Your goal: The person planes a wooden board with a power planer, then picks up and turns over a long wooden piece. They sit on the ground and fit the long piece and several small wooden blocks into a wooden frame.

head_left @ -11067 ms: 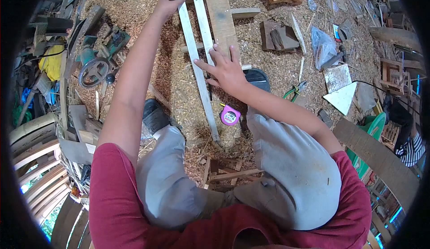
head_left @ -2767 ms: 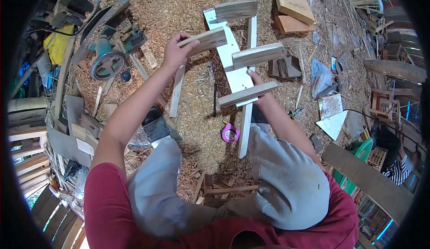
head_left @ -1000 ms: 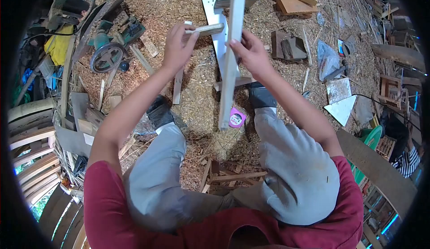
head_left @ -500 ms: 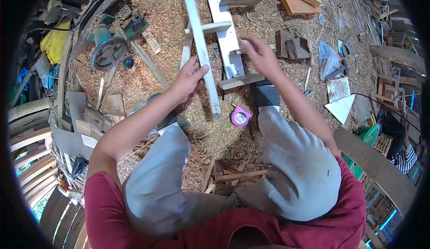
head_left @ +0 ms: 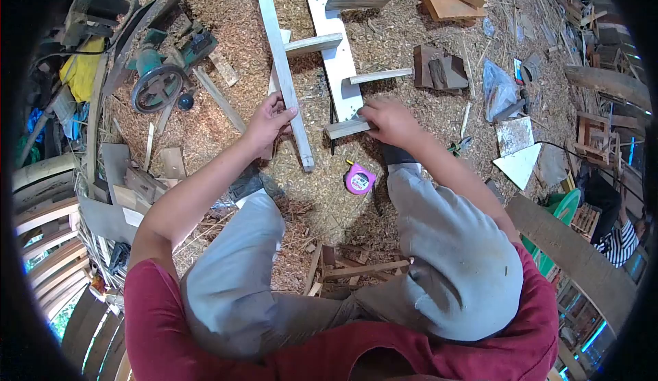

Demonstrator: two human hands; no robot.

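Observation:
My left hand (head_left: 267, 122) is closed around a long, pale wooden strip (head_left: 281, 58) near its lower end, and the strip slants away from me. To its right lies a white-faced board (head_left: 336, 55) with several short wooden pieces jutting from it. My right hand (head_left: 392, 122) grips the right end of the nearest short wooden piece (head_left: 346, 128), at the board's lower end. Another short wooden piece (head_left: 314, 43) reaches left from the board toward the strip. Just below the board, a pink tape measure (head_left: 359, 179) rests on the ground between my feet.
Wood shavings (head_left: 226, 10) cover the ground. A machine with a handwheel (head_left: 157, 87) stands at left. Thick wooden blocks (head_left: 452, 5) are stacked at upper right, above a dark wooden block (head_left: 426, 65). A plastic bag (head_left: 498, 86) and a white triangular piece (head_left: 519, 165) lie farther right.
My right hand has moved down from beside the board's middle and taken hold of the nearest short piece. My left hand has shifted left with the strip, away from the board.

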